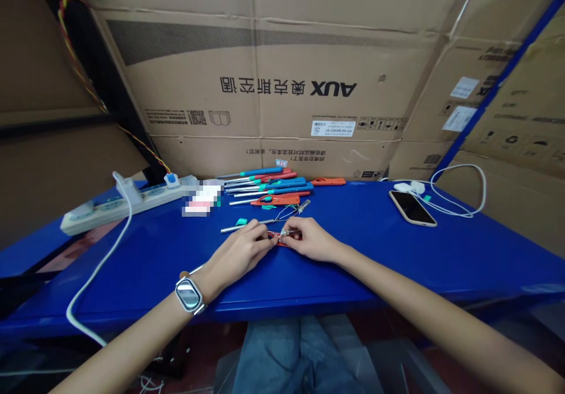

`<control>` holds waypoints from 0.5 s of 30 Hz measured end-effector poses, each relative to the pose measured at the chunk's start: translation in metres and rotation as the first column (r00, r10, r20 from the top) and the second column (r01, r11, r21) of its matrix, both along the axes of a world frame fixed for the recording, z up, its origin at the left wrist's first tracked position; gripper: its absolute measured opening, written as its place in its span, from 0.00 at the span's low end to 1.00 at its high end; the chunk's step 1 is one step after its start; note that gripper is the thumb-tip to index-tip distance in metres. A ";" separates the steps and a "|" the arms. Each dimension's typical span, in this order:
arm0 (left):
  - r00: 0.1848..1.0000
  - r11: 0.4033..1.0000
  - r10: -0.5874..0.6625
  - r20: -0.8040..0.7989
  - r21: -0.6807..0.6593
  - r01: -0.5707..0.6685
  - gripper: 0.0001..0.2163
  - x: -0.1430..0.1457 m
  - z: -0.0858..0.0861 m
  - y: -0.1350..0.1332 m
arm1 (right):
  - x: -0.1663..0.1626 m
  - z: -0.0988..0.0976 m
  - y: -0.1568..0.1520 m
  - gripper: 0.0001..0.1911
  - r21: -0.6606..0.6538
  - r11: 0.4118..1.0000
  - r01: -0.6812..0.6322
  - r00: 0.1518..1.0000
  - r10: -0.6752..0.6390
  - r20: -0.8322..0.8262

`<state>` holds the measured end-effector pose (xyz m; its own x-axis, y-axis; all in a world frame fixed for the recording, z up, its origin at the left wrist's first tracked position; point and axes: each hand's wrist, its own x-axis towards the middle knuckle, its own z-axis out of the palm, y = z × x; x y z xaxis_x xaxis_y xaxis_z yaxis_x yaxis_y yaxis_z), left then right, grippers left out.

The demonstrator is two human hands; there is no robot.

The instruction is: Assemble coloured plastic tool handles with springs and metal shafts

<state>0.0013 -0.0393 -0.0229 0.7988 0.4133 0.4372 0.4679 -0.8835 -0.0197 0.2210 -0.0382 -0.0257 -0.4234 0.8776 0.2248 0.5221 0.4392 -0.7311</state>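
Observation:
My left hand and my right hand meet at the middle of the blue table, fingers pinched together on a small red part with thin wires. A metal tube with a teal collar lies just beyond my left fingers. Behind it sits a pile of long lighters with blue, red and orange handles and metal tubes. A thin wire loop and a small metal piece lie near the pile. I wear a watch on my left wrist.
A white power strip with a white cable lies at the left. A phone on a white charger cable lies at the right. Large cardboard boxes stand as a wall behind the table.

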 end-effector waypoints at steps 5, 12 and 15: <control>1.000 0.999 0.009 0.026 -0.048 -0.008 0.16 0.001 0.000 0.002 | -0.001 0.003 0.000 0.06 -0.015 1.000 0.008 1.000 -0.008 0.018; 0.999 0.995 0.039 0.029 -0.093 -0.036 0.14 0.003 -0.005 0.006 | -0.001 -0.003 -0.002 0.04 0.101 0.995 -0.012 0.999 0.007 0.047; 0.999 0.995 0.049 0.011 -0.088 -0.048 0.13 0.000 -0.002 0.008 | 0.002 -0.001 0.000 0.04 0.132 0.990 -0.053 0.996 0.044 0.072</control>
